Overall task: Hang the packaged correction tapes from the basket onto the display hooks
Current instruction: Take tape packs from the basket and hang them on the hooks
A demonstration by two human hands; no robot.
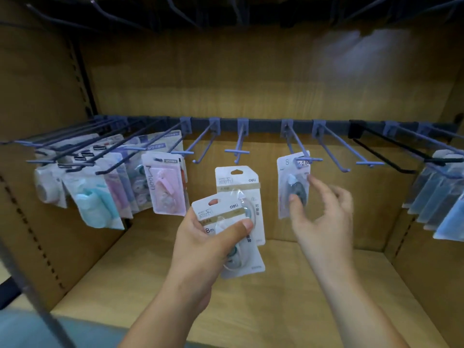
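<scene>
My left hand (208, 244) grips two white packaged correction tapes: a front pack (221, 214) under my thumb and a rear pack (241, 192) fanned out behind it. A third correction tape pack (292, 187) hangs on a grey-blue display hook (301, 149) right of centre. My right hand (324, 212) is blurred, fingers spread and relaxed, just below and right of that hanging pack, thumb tip near its blister. Whether it touches the pack I cannot tell. The basket is out of view.
Bare hooks (238, 146) stick out from a dark rail (266, 126) between the stocked sides. Pink, teal and white stationery packs (165, 182) crowd the left hooks; bluish packs (442, 202) hang at far right. A wooden shelf floor (276, 285) lies below.
</scene>
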